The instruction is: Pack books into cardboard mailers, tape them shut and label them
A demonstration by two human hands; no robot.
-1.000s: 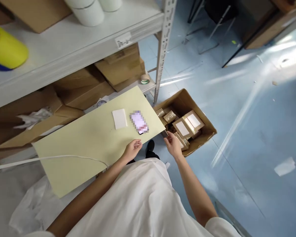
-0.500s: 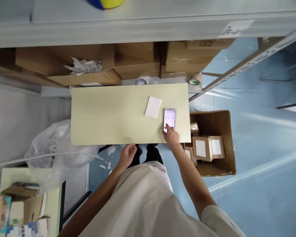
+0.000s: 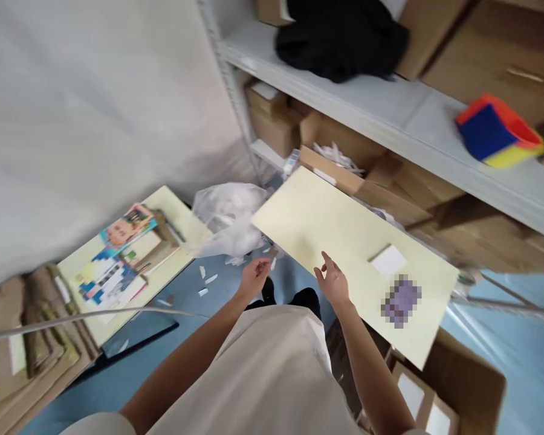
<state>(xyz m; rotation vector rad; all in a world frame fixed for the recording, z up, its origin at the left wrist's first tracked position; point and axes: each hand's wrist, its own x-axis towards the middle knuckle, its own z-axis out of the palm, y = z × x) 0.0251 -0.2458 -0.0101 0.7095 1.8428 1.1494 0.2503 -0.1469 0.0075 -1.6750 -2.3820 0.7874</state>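
Holds right hand (image 3: 333, 283) splayed and left hand (image 3: 255, 278) loosely curled at mid-frame, seemingly empty, with white pad (image 3: 388, 260) and pixelated device (image 3: 401, 301) right of centre, likely for easy reach.

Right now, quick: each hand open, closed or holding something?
Left hand: fingers curled; whether it's shut or hides something small cannot be told.
Right hand: open, nothing seen in it, by the pale table.

Open lane for R hand (image 3: 333, 285) over L half of counter (image 3: 294, 208). R half's got white pad (image 3: 388, 260) + blurred phone (image 3: 401, 301) in way; boxes (image 3: 330, 168) wall off back edge, bag (image 3: 229, 211) crowds L end tbh.
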